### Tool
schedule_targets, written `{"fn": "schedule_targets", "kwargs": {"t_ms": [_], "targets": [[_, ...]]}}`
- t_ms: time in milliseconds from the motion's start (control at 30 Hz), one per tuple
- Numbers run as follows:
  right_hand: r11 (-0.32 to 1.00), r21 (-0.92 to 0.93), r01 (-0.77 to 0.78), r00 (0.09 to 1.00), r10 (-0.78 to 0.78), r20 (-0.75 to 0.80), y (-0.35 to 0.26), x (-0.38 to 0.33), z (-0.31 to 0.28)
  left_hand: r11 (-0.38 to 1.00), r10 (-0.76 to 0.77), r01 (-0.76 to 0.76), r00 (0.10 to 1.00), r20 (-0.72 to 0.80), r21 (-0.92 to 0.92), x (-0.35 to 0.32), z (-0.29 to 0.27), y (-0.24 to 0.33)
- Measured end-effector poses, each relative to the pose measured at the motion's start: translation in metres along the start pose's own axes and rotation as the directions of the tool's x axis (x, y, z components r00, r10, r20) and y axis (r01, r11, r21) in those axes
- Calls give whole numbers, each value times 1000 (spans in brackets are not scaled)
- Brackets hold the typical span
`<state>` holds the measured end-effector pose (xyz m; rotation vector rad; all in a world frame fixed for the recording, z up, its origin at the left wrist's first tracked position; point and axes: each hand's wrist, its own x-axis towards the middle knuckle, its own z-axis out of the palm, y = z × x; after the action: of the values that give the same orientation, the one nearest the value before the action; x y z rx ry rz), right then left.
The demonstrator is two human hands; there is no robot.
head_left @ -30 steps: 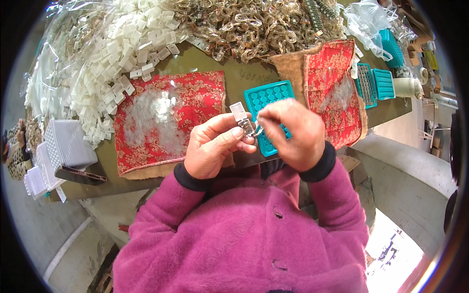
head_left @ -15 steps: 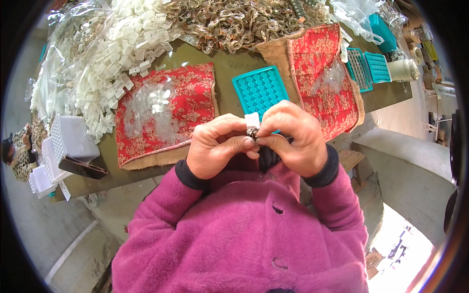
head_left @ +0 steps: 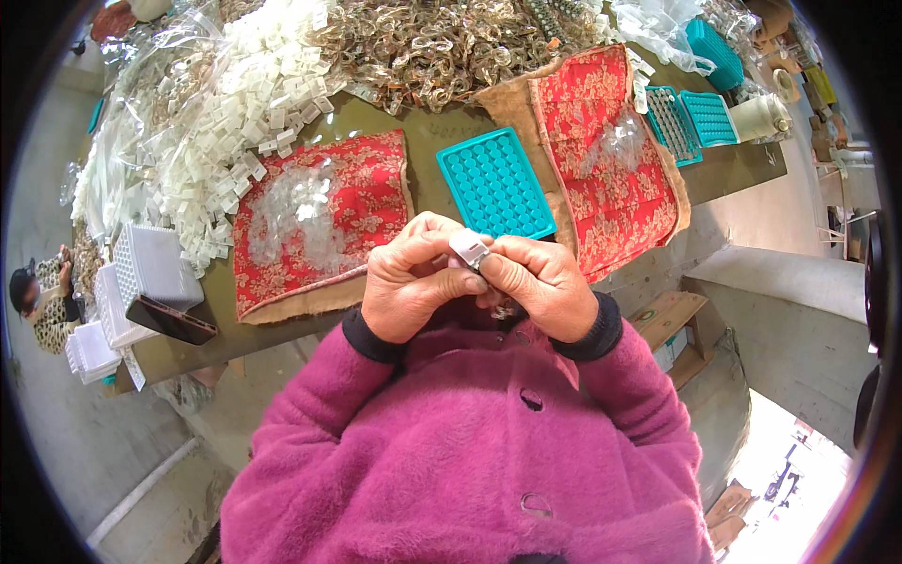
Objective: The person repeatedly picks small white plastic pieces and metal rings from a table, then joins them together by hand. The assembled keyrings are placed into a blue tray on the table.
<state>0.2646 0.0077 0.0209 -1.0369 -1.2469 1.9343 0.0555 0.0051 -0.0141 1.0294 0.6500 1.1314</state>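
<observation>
My left hand [head_left: 413, 282] and my right hand [head_left: 540, 282] meet close in front of my chest, fingers curled around a small white plastic clip [head_left: 468, 247] with a bit of metal under it. Both thumbs and forefingers pinch the piece between them. Just beyond my hands a teal tray with rows of round pockets [head_left: 495, 183] lies on the olive table [head_left: 432, 188]. To its left lies a red flowered cloth [head_left: 319, 221] bearing a heap of small clear pieces. I wear fuzzy magenta sleeves with dark cuffs.
A second red cloth [head_left: 606, 160] lies to the right. A heap of white plastic clips [head_left: 235, 122] and a pile of brownish chain links [head_left: 442, 42] fill the back. More teal trays [head_left: 691, 117] stand far right; white trays [head_left: 150, 268] and a dark phone [head_left: 174, 320] at left. A person [head_left: 38, 296] sits far left.
Both hands have drawn closer to my chest and closed tighter around the small white piece. The view has shifted so the teal tray now lies clear beyond my fingers.
</observation>
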Motion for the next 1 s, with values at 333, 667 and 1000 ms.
{"fn": "schedule_targets", "kwargs": {"t_ms": [333, 667, 1000], "targets": [[1000, -6, -26, 996, 26, -86, 6, -4, 8, 942, -70, 55, 997, -35, -332, -2, -3, -8], [972, 202, -118, 993, 118, 9, 9, 9, -2, 864, 168, -140, 986, -16, 483, -2, -17, 23], [986, -132, -102, 995, 100, -19, -12, 6, 7, 686, 256, -243, 963, 85, 686, -3, -12, 23]]}}
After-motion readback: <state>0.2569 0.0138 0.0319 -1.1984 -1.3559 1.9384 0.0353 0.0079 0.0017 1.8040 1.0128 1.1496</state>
